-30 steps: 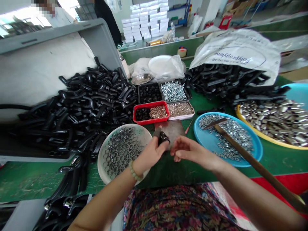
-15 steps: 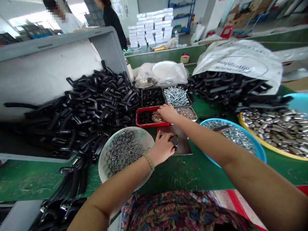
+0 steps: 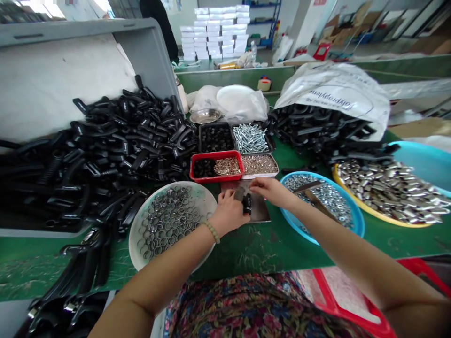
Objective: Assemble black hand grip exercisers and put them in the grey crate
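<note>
Black part (image 3: 247, 205) sits clasped by my left hand (image 3: 230, 213); my right hand (image 3: 270, 190) bunches its fingers beside it, contents unclear.

Between a bowl (image 3: 202, 197) of rings (image 3: 172, 218) and a blue basin (image 3: 359, 223), the left hand (image 3: 229, 215) holds a black part (image 3: 247, 203) over a metal plate (image 3: 261, 212) on the table (image 3: 246, 253), the right hand (image 3: 271, 190) close by.

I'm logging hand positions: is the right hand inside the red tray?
No, the right hand is beside the black part that the left hand holds.
</note>
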Available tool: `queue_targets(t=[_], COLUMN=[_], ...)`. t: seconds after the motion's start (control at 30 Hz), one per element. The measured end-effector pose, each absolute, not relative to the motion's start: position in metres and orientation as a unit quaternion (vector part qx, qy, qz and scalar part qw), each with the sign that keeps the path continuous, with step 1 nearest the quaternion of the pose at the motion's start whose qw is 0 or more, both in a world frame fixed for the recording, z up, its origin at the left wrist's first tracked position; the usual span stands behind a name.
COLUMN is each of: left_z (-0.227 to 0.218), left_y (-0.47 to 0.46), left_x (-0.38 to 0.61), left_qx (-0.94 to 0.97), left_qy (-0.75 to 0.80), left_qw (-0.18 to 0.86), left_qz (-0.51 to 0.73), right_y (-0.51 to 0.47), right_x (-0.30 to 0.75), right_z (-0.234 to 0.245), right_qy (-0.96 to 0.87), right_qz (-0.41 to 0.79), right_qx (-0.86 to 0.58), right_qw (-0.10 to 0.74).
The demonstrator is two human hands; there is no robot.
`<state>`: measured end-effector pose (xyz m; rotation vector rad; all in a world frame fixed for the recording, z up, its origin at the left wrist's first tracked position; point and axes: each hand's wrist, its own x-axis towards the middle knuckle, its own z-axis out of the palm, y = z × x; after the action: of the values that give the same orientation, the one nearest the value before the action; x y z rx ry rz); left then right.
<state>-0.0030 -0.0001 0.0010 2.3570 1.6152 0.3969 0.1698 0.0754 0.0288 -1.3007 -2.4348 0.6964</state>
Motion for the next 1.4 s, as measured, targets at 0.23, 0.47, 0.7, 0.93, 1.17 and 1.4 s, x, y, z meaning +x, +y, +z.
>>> queue_targets(t=[0.23,0.47,0.7,0.93,1.17,1.4], left_z=[-0.001,0.000,-0.004,-0.004,-0.003,-0.003], left_y=[-0.001,-0.001,-0.001,0.000,0.001,0.000], left_x=[-0.002,-0.002,-0.004,-0.003,-0.003,-0.002], left_qx=[0.811,0.805,0.816,0.809,0.800,0.812], left_qy=[0.559,0.571,0.554,0.556,0.563,0.548], left_qw=[0.111,0.103,0.090,0.109,0.134,0.137], left_qz=[0.132,0.126,0.139,0.156,0.158,0.147], right_y=[0.055,0.038,0.014,-0.008,-0.011,-0.006], right_x=[0.166,0.171,0.284,0.239,0.179,0.221], right_z=[0.009,0.017,0.014,0.036,0.066,0.039], right_qy=[-0.868,-0.903,-0.692,-0.721,-0.773,-0.742], right_qz=[0.152,0.046,-0.094,0.073,0.176,0.078], right_qx=[-0.459,-0.419,-0.712,-0.689,-0.596,-0.663], right_qw=[0.112,0.081,-0.072,0.032,0.125,0.064])
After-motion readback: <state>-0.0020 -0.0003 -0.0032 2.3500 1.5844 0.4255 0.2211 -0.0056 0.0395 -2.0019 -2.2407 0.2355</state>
